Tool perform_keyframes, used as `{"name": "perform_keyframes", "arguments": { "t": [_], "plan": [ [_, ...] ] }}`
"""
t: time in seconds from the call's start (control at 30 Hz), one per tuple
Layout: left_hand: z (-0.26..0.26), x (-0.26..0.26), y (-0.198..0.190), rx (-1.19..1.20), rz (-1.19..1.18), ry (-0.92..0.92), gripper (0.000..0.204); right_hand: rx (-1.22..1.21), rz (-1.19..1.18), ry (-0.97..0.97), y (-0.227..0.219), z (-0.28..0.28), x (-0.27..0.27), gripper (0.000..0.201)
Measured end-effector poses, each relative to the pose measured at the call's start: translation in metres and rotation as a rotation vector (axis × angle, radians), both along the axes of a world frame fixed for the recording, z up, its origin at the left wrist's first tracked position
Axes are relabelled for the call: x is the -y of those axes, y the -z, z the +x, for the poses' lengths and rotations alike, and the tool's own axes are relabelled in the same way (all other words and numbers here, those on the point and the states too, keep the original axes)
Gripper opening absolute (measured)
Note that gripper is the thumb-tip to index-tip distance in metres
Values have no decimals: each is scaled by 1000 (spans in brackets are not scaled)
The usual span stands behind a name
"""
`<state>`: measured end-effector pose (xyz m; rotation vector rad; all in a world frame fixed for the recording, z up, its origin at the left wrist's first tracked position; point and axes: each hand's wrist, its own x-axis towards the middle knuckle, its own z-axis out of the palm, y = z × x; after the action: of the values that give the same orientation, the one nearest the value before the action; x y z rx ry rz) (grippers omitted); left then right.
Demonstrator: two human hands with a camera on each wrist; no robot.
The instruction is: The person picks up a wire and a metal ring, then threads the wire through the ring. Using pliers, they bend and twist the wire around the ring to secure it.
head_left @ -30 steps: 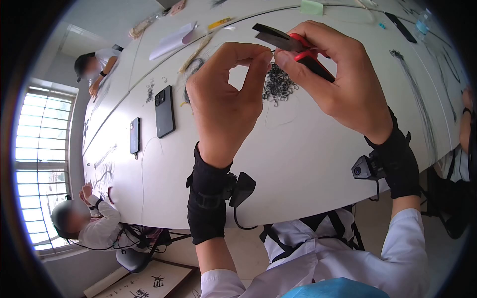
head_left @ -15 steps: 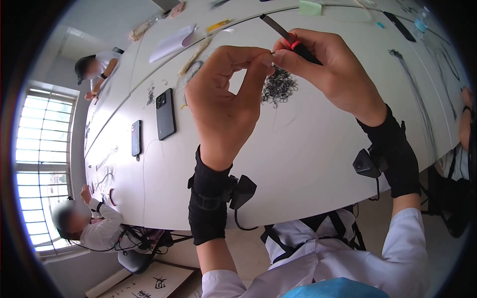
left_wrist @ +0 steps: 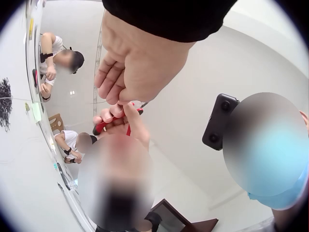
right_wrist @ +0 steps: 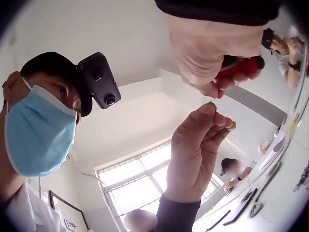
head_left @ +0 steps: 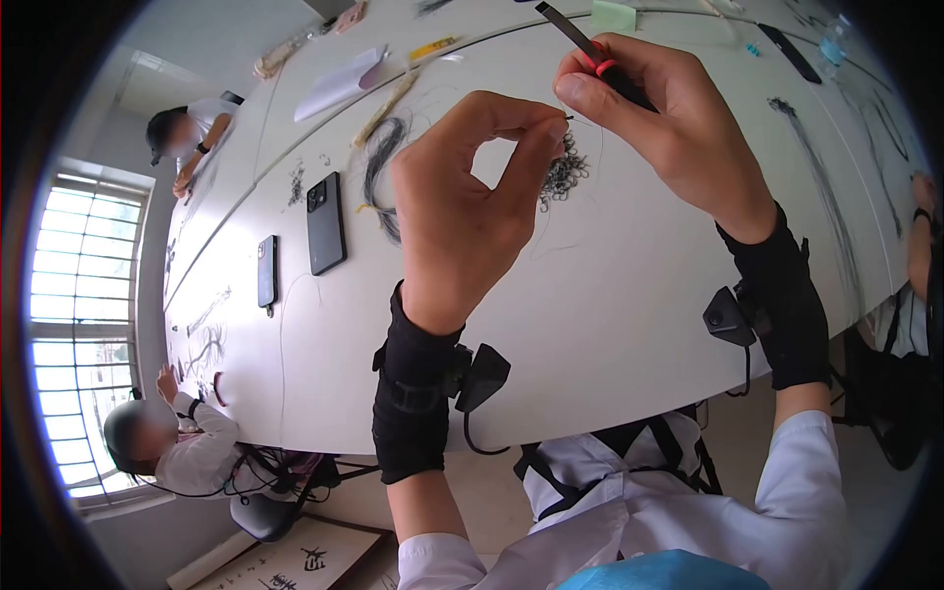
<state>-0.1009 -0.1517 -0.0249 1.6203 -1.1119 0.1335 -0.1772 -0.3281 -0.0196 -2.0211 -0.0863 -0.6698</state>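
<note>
In the head view the left hand pinches a tiny dark piece between thumb and index finger. Up and to its right, the right hand holds red-and-black handled pliers or cutters, the metal end pointing up and left. A fine thread runs near the fingertips. A pile of small dark hooks or loops lies on the table beyond the left hand, which partly covers it. In the right wrist view the left hand is just below the right hand, whose fingers curl round the red handle.
On the white table lie two phones, a bundle of dark strands, a white sheet, a yellow item and a green note. A water bottle stands at the far right. Other people sit around the table.
The right hand has moved up and away from the left fingertips, with the tool turned edge-on. The left hand has shifted slightly right, uncovering more of the dark strands.
</note>
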Motion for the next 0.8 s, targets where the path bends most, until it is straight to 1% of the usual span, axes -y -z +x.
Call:
{"name": "perform_keyframes", "arguments": {
  "t": [0.13, 0.23, 0.27, 0.37, 0.4, 0.5, 0.53, 0.57, 0.6, 0.63, 0.7, 0.77, 0.8],
  "plan": [
    [4, -1, 2, -42, -121, 12, 9, -17, 38, -29, 10, 5, -2, 27],
    [5, 2, 2, -80, -181, -47, 6, -167, 52, -53, -4, -7, -15, 27],
    [5, 3, 2, -90, -198, -74, 5, -118, 29, -51, -5, -10, -19, 25],
    [14, 3, 10, -7, -193, -68, 5, 203, -233, 49, 3, -7, -21, 22],
    [13, 4, 9, 10, -160, -72, 5, 263, -299, 81, 0, -8, -21, 20],
    [8, 4, 8, 48, -84, -66, 4, 286, -324, 90, -1, -6, -12, 20],
    [7, 4, 8, 53, -70, -54, 4, 132, -263, 75, -9, -9, -11, 21],
    [6, 4, 7, 59, -55, -41, 4, 66, -206, 49, -13, -10, -10, 21],
    [1, 0, 1, 30, 46, -13, 8, 0, -149, 23, -16, -11, -8, 22],
    [1, 0, 1, 20, 21, 0, 8, -64, -91, -3, -18, -11, -6, 23],
    [1, 1, 2, 3, -28, 27, 8, -42, -29, -29, -6, -3, 0, 26],
    [3, 1, 3, 1, -78, 0, 8, 7, 51, -53, 8, 4, 3, 27],
    [4, 1, 4, 1, -102, -14, 9, -30, 48, -53, 7, 4, 2, 27]
  ]
}}
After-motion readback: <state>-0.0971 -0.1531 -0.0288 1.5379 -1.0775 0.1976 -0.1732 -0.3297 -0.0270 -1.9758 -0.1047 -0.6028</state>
